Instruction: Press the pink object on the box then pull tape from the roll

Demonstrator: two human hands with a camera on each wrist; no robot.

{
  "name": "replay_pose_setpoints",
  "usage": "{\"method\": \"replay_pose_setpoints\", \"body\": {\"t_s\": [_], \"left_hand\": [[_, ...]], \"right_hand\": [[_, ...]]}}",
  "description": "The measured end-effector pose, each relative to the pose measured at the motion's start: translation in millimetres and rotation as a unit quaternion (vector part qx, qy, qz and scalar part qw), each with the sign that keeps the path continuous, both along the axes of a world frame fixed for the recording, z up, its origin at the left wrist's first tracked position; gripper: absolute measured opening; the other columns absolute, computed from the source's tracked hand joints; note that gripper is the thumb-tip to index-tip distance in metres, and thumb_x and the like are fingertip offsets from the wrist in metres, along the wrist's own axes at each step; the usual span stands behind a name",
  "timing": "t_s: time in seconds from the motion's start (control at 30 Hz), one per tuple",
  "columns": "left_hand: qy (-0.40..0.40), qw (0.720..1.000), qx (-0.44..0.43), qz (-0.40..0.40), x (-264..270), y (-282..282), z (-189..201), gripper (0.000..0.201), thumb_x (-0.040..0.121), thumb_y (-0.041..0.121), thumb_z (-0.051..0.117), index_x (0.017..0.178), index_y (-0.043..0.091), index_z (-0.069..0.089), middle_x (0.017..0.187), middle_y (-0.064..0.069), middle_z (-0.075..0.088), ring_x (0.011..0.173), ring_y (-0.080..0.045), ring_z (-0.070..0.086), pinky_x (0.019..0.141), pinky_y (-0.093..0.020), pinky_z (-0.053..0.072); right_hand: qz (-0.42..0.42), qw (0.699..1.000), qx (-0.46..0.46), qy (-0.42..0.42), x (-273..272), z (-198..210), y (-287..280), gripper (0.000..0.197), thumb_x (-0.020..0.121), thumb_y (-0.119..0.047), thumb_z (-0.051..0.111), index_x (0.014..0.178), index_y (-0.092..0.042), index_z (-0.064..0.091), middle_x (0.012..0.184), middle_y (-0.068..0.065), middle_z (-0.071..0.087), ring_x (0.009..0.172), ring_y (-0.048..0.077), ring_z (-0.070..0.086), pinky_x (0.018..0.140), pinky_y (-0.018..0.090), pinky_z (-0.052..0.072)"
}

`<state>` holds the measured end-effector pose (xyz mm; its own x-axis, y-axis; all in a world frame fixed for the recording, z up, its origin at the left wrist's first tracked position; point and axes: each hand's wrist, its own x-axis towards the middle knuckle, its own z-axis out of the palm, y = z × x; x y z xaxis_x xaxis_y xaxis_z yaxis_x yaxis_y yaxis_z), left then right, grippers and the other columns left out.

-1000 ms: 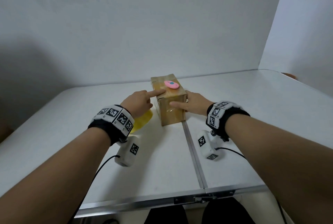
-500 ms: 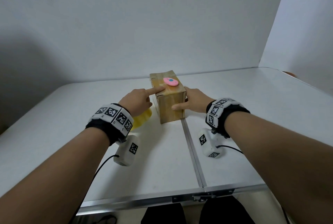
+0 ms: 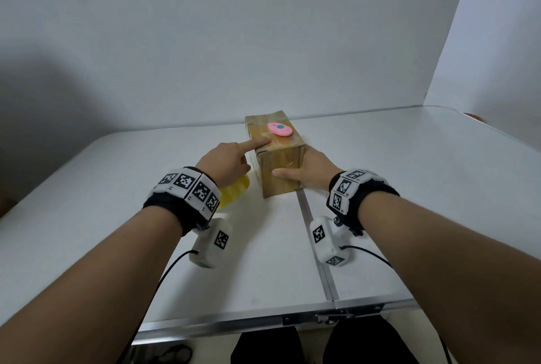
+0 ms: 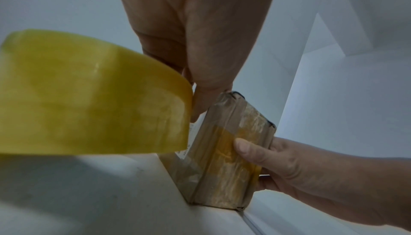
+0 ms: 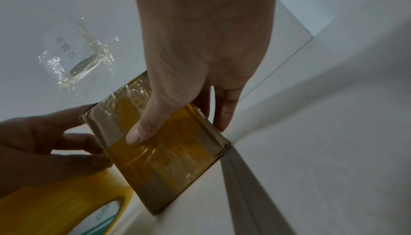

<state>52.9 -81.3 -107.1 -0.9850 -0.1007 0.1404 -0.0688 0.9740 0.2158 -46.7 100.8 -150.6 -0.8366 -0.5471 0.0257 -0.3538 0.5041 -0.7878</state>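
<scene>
Since a second ago, the cardboard box (image 3: pixel 278 159) is sitting slightly farther back on the counter (image 3: pixel 409 176), and the head view is tilting a little downward; both hands are staying on the box.

Left hand (image 3: pixel 225 164): I am stretching my index finger onto the near left part of the box top, just short of the pink oval object (image 3: pixel 280 129) lying there, while my other fingers (image 5: pixel 73 142) are curling loosely beside the left wall of the box. This hand is gripping nothing. Just beneath and near it, a yellow roll of tape (image 3: pixel 234 192) is resting on the counter, left of the box and close to it.

Right hand (image 3: pixel 310 172): I am clasping the right near corner of the box, with my thumb (image 4: pixel 246 149) pressing on the near face and my fingers (image 5: pixel 224 108) wrapping along the right wall.

The box is standing upright near the middle of the counter, just left of the metal seam (image 3: pixel 316 246), its faces covered in yellowish shiny tape. On the wall behind, the right wrist view is showing a crumpled patch of clear tape (image 5: pixel 82 61).
</scene>
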Motion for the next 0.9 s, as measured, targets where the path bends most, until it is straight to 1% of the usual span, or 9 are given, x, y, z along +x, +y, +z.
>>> {"method": "replay_pose_setpoints", "body": {"t_s": [0.1,0.2,0.3,0.37,0.47,0.53,0.67,0.8,0.9], "left_hand": [[-0.001,1.000,0.003,0.003,0,1,0,0.069,0.092,0.013,0.050,0.144,0.053,0.028,0.107,-0.001,0.069,0.088,-0.018,0.052,0.084,-0.037,0.050],[-0.003,1.000,0.005,0.006,0,2,0,0.069,0.092,0.014,0.050,0.144,0.053,0.026,0.106,-0.001,0.069,0.087,-0.017,0.052,0.084,-0.036,0.050],[-0.004,1.000,0.004,0.008,0,1,0,0.069,0.092,0.014,0.050,0.144,0.053,0.026,0.106,0.000,0.069,0.086,-0.017,0.051,0.083,-0.037,0.051],[-0.003,1.000,0.007,0.012,0,2,-1,0.069,0.092,0.015,0.050,0.143,0.054,0.026,0.106,0.001,0.069,0.087,-0.017,0.052,0.083,-0.037,0.051],[-0.003,1.000,0.007,0.014,-1,1,-2,0.069,0.092,0.015,0.050,0.144,0.054,0.026,0.107,0.003,0.069,0.087,-0.016,0.052,0.083,-0.037,0.051],[-0.004,1.000,0.004,0.012,-1,1,-2,0.070,0.092,0.015,0.050,0.144,0.054,0.025,0.107,0.003,0.069,0.087,-0.015,0.051,0.084,-0.037,0.051],[-0.002,1.000,0.003,0.016,0,2,-2,0.070,0.092,0.015,0.050,0.143,0.055,0.025,0.106,0.003,0.069,0.088,-0.016,0.052,0.085,-0.039,0.052],[0.002,1.000,0.008,0.016,1,4,-3,0.070,0.091,0.014,0.050,0.144,0.054,0.026,0.106,0.003,0.069,0.092,-0.019,0.057,0.084,-0.037,0.051],[0.004,1.000,0.005,0.016,1,5,-4,0.071,0.091,0.014,0.050,0.144,0.055,0.024,0.106,0.003,0.069,0.096,-0.020,0.060,0.083,-0.037,0.052]], "right_hand": [[0.017,1.000,-0.005,-0.010,3,5,3,0.079,0.055,-0.056,0.079,0.125,-0.025,0.059,0.115,-0.005,0.072,0.106,0.013,0.068,0.095,0.035,0.055],[0.027,0.999,0.037,0.013,2,8,8,0.066,0.070,-0.038,0.080,0.129,-0.019,0.056,0.121,-0.001,0.068,0.110,0.016,0.064,0.094,0.027,0.050],[0.038,0.996,0.083,0.017,0,14,16,0.060,0.078,-0.030,0.076,0.131,-0.016,0.053,0.126,0.002,0.064,0.107,0.019,0.064,0.089,0.023,0.044],[0.049,0.996,0.081,0.005,-2,17,20,0.061,0.079,-0.033,0.075,0.133,-0.018,0.052,0.131,0.000,0.062,0.113,0.018,0.062,0.095,0.024,0.042],[0.043,0.998,0.042,-0.003,-1,18,23,0.061,0.078,-0.048,0.071,0.131,-0.023,0.058,0.131,-0.005,0.063,0.120,0.015,0.058,0.107,0.030,0.041],[0.039,0.999,0.034,0.010,-1,17,23,0.055,0.079,-0.047,0.070,0.127,-0.022,0.062,0.129,-0.003,0.066,0.121,0.015,0.059,0.104,0.028,0.043],[0.045,0.996,0.068,0.033,1,17,23,0.048,0.081,-0.029,0.074,0.126,-0.015,0.061,0.129,0.003,0.066,0.114,0.017,0.064,0.090,0.019,0.039],[0.043,0.995,0.081,0.040,0,19,23,0.048,0.080,-0.023,0.074,0.126,-0.013,0.060,0.128,0.004,0.066,0.115,0.020,0.064,0.089,0.019,0.041],[0.044,0.994,0.099,0.028,2,20,18,0.061,0.076,-0.029,0.076,0.131,-0.016,0.053,0.128,0.001,0.064,0.113,0.019,0.064,0.090,0.022,0.045]]}}
